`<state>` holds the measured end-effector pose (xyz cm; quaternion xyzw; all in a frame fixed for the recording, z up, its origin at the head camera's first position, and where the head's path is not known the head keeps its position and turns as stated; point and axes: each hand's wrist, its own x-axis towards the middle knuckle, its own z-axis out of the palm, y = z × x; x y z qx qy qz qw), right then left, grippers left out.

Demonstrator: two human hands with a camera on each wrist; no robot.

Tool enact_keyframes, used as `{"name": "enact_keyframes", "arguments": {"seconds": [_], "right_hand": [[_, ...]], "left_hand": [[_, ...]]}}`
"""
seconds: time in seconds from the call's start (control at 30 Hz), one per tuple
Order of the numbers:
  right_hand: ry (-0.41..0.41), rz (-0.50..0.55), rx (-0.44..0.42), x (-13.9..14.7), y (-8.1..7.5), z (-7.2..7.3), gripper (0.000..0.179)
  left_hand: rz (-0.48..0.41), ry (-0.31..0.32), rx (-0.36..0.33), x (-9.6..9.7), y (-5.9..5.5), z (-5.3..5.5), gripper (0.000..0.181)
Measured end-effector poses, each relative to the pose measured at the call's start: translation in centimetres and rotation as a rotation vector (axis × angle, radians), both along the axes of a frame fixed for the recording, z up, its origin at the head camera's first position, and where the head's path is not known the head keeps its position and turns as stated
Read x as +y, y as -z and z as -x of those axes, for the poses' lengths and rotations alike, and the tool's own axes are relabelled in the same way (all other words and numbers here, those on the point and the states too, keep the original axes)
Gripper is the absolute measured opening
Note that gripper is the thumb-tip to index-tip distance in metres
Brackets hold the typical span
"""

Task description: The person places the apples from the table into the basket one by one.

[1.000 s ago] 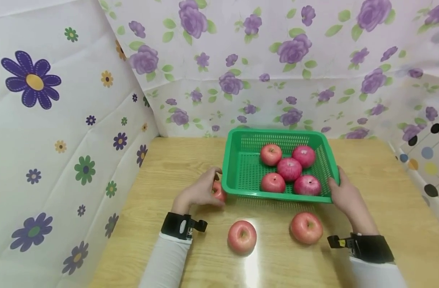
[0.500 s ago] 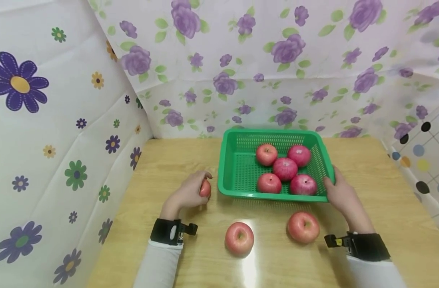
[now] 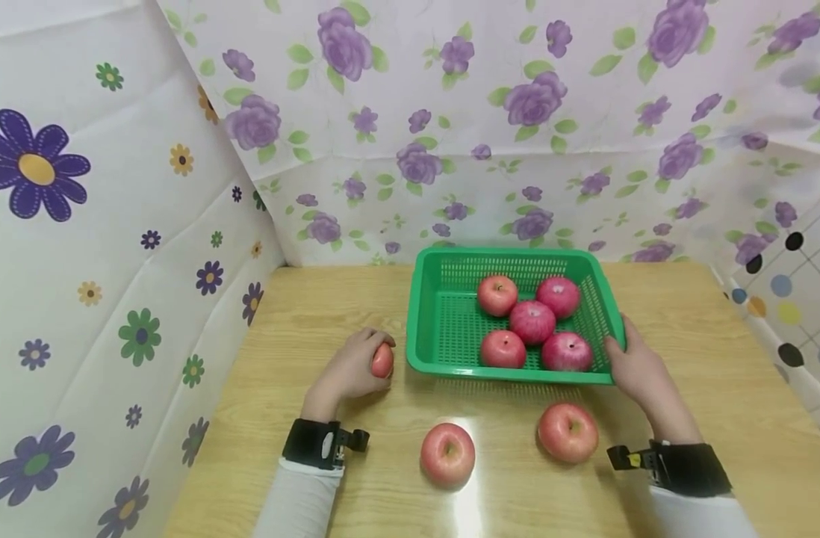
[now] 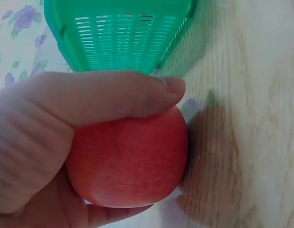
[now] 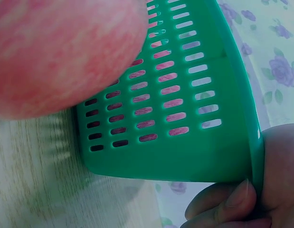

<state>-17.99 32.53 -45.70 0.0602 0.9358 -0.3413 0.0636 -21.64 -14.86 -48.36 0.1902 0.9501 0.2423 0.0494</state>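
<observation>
My left hand [image 3: 349,368] grips a red apple [image 3: 382,361] just left of the green basket [image 3: 454,321]. In the left wrist view the thumb lies across this apple [image 4: 130,164], which is close to the wooden table, and a finger shows beneath. My right hand [image 3: 641,371] holds the basket's right rim; in the right wrist view its curled fingers [image 5: 237,199] are at the green rim [image 5: 249,95]. Several apples, including a dark pink one [image 3: 532,322], sit in the basket's middle and right part.
Two apples lie on the wooden table [image 3: 302,299] in front of the basket: one apple [image 3: 447,454] nearer the middle, another apple [image 3: 567,433] to its right. Flowered sheets [image 3: 356,202] stand behind and on the left.
My left hand has moved left with the apple, widening the gap to the basket. The right hand stays on the basket's rim. The head view has shifted slightly.
</observation>
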Motion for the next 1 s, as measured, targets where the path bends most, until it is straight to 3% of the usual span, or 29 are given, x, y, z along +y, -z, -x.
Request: {"name": "enact_keyframes", "arguments": {"seconds": [0.13, 0.63, 0.8, 1.0], "right_hand": [[0.0, -0.003, 0.006, 0.1, 0.2, -0.1, 0.068], [0.008, 0.011, -0.002, 0.1, 0.2, -0.3, 0.068], [0.005, 0.009, 0.008, 0.2, 0.3, 0.0, 0.067], [0.016, 0.011, 0.002, 0.1, 0.2, 0.0, 0.068]], "left_hand": [[-0.007, -0.002, -0.015, -0.1, 0.0, 0.0, 0.063], [-0.202, -0.03, -0.007, -1.2, -0.2, -0.3, 0.063], [-0.265, -0.05, 0.008, -1.5, -1.0, -0.1, 0.065], [-0.363, -0.065, 0.056, -1.4, -2.9, 0.0, 0.061]]}}
